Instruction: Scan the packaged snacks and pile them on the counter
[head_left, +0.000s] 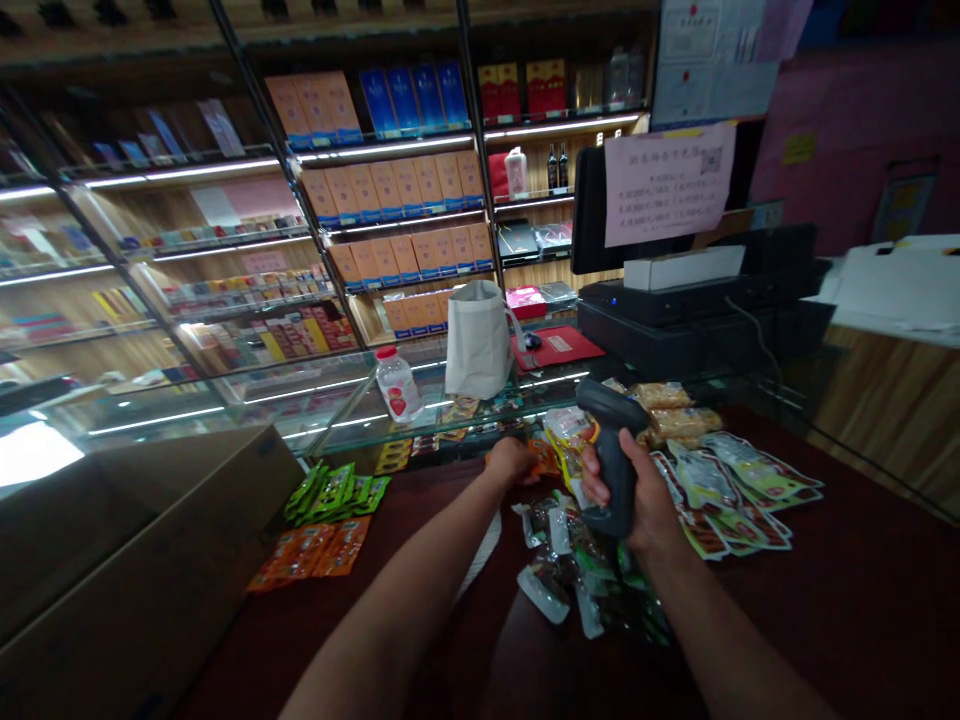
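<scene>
My right hand [646, 495] is wrapped round the handle of a black barcode scanner [616, 455], held upright above the counter. With its fingers closed on orange snack packets [541, 458], my left hand [513, 461] is stretched out to the far side of the counter; its fingertips are partly hidden. A yellow and white snack bag [568, 436] lies between the two hands. Below the scanner is a heap of small clear and green snack packets [559, 560]. Flat pouches of snacks [739, 480] lie to the right, and brown packaged food [679, 415] sits behind the scanner.
An open cardboard box [187, 530] stands at the left. Beside it lie green packets [337, 493] and more orange packets [319, 550]. Past the counter are a red-capped jar [399, 387], a white paper bag [478, 345] and a monitor [592, 215] with a paper sign.
</scene>
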